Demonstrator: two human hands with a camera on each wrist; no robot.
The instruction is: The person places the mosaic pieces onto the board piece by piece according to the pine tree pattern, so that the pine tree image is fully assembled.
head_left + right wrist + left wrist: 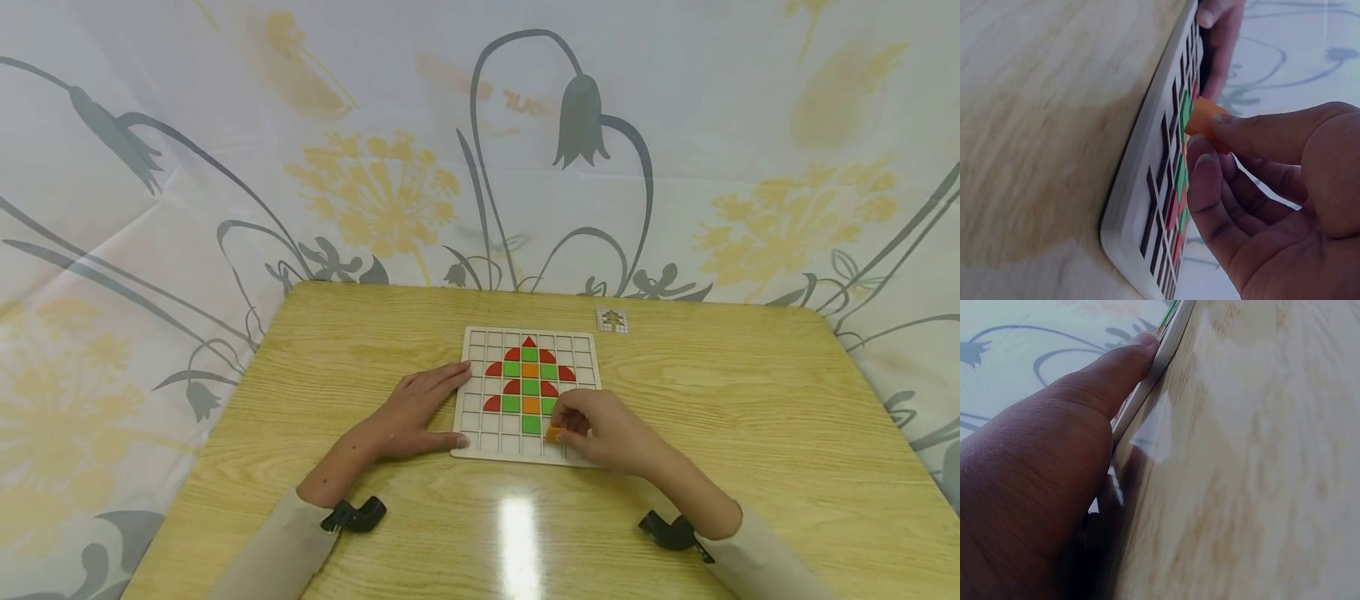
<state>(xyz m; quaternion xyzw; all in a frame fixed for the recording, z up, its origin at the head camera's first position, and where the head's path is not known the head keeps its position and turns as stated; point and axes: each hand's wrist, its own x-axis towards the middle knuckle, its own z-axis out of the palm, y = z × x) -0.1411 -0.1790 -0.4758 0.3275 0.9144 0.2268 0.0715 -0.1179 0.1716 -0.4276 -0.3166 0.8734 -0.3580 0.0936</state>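
Note:
A white square grid board [480, 443] lies on the wooden table, with red, green and orange tiles set in its cells in a tree shape. Beside its left edge my left hand [420, 414] rests, fingers and thumb extended, their tips touching the rim; in the left wrist view the thumb [1104, 378] lies along the board's edge. Over the lower right of the board, my right hand [611, 429] pinches an orange tile [1207, 122] between thumb and fingers. The tile is held tilted, close to the lowest green tile [531, 424]. Some right-side cells are hidden under that hand.
A small card [612, 320] with a printed grid pattern lies behind the board, to the right. The wooden table [360, 333] ends at a patterned cloth [375, 100] hanging behind it. Black wrist mounts [360, 515] sit at both sleeves.

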